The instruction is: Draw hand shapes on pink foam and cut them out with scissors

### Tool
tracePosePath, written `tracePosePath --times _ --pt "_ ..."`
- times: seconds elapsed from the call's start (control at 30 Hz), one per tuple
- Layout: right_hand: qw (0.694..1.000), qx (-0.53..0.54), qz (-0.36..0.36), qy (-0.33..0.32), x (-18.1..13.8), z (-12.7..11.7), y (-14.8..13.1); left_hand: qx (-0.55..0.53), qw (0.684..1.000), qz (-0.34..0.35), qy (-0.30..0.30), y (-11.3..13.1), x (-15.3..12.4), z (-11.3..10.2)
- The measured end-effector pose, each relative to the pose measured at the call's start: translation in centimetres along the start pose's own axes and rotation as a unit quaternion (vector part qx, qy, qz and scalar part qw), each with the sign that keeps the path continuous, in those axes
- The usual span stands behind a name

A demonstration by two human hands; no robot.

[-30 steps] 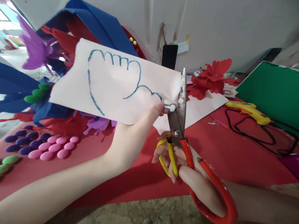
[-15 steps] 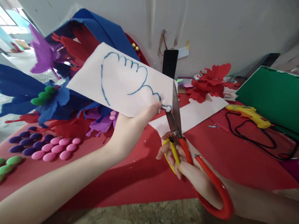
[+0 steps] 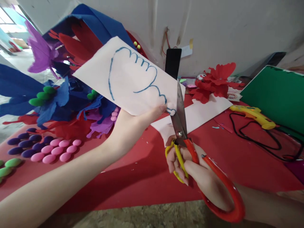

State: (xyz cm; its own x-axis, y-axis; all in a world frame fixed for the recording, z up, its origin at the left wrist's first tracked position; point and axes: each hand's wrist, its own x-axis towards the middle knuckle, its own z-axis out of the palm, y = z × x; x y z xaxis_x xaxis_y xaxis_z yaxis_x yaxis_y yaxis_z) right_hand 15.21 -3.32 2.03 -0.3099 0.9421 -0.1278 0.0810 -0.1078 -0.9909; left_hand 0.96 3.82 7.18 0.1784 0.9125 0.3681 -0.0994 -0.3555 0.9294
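My left hand (image 3: 133, 126) pinches a pale pink sheet (image 3: 130, 79) by its lower right corner and holds it up in the air. A blue outline with a scalloped edge is drawn on the sheet. My right hand (image 3: 190, 167) grips scissors (image 3: 182, 126) with one yellow and one large red handle. The blades point up and meet the sheet's right edge, beside the small loop at the end of the blue line and close to my left thumb.
A red mat (image 3: 142, 171) covers the table. Blue, purple and red paper flowers (image 3: 59, 79) crowd the left, with pink and purple oval pieces (image 3: 47, 148). A pale strip (image 3: 201, 114), a red flower (image 3: 213, 82), a yellow glue gun (image 3: 254, 115) with black cord and a green sheet (image 3: 275, 95) lie right.
The sheet has tilted and shifted right. The scissor blades have closed from slightly apart to nearly together at the sheet's right edge, and my right hand has dropped a little.
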Motion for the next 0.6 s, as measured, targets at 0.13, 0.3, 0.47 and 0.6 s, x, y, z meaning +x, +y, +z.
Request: tracePosePath --times 0.13,0.3,0.47,0.6 --pt "1.000 0.017 0.003 -0.014 -0.1 -0.3 -0.2 0.025 1.000 -0.010 0.003 0.2 0.2 -0.1" --pt "0.994 -0.007 0.102 0.035 0.3 0.3 -1.8 0.047 0.998 -0.034 0.026 0.0 0.2 -0.3" --pt "0.996 -0.012 0.081 0.025 0.3 0.5 -1.6 0.035 0.999 -0.025 0.030 -0.3 0.1 -0.4" --pt "0.998 -0.005 0.055 0.007 -0.2 0.2 -0.7 0.043 0.999 -0.017 0.029 -0.2 0.2 -0.4"
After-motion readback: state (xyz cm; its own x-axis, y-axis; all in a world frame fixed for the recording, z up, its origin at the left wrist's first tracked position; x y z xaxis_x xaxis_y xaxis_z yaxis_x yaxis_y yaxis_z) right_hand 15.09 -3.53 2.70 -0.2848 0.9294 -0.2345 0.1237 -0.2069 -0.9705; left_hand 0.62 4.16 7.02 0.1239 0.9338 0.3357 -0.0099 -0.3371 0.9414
